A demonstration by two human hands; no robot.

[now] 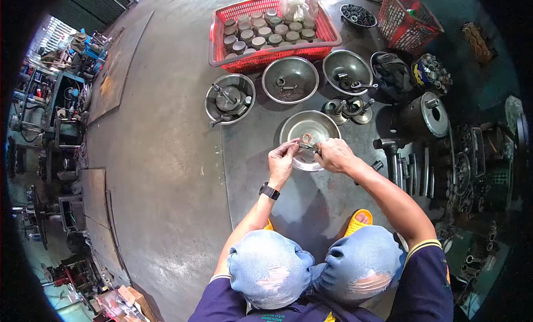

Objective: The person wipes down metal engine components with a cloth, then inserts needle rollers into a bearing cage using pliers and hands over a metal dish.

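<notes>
In the head view my left hand (281,160) and my right hand (335,155) meet over a shiny metal bowl (311,121). Between them is a small metal part (307,146) with a copper-coloured ring (307,138) at its upper side; its exact kind is too small to tell. The fingertips of the left hand pinch its left end. My right hand is closed at the right end, its fingers partly hidden behind the knuckles. The lower inside of the bowl is partly covered by both hands.
Beyond stand three more metal bowls, one (290,66) with small parts, and a red basket (219,38) of metal cylinders. At right lie a hammer (388,147), several metal rods (413,172) and a large metal drum (425,119). Machinery lines both sides.
</notes>
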